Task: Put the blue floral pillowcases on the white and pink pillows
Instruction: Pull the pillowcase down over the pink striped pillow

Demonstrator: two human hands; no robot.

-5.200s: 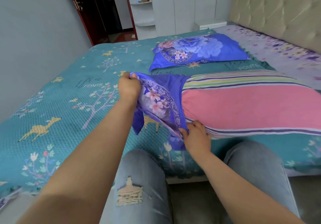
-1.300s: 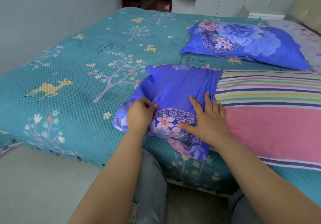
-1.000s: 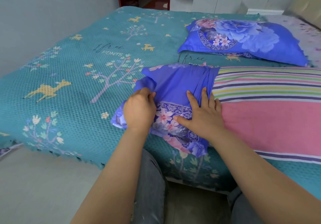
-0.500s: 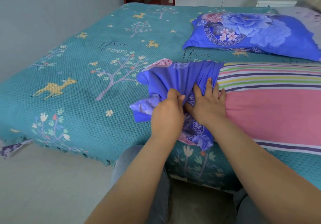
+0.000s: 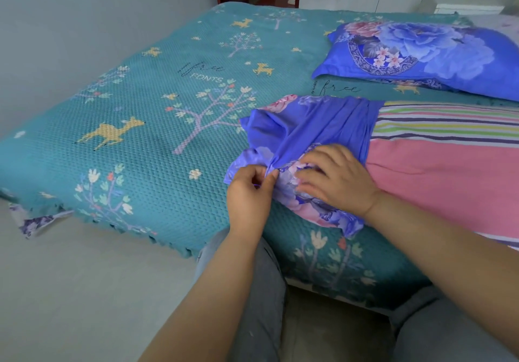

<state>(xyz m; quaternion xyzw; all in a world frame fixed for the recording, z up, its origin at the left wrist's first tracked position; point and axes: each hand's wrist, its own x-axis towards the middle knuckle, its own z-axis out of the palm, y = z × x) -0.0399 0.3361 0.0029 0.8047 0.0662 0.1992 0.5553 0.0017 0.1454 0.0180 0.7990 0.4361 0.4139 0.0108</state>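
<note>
While only the near end of the pink pillow [image 5: 438,181] was covered, the blue pillowcase [image 5: 306,131] lay bunched in folds over that end, at about three o'clock of the teal bedspread [image 5: 157,136] and close to the bed's near edge. A fold of the loose cloth was pinched by the left hand [image 5: 248,193], its fingers [image 5: 269,177] curled onto the fabric at the nine o'clock side of the bundle. The right hand [image 5: 338,180] was laid on top of the floral print, its fingers loosely bent and pressing down; whether any cloth was actually gripped beneath them could not be told. Most of the pillow, with its striped band, was left bare toward three o'clock.

The step was judged to be the drawing of the case along the pillow. It would be done best if the open hem were found and held at both side seams, so that the cloth was pulled evenly and not twisted. The pillow's corner should be seated in the case's closed corner first. Gathered folds should be fed out a little at a time toward three o'clock.

A second pillow [image 5: 421,55], already covered, lay at one o'clock, well apart.
</note>
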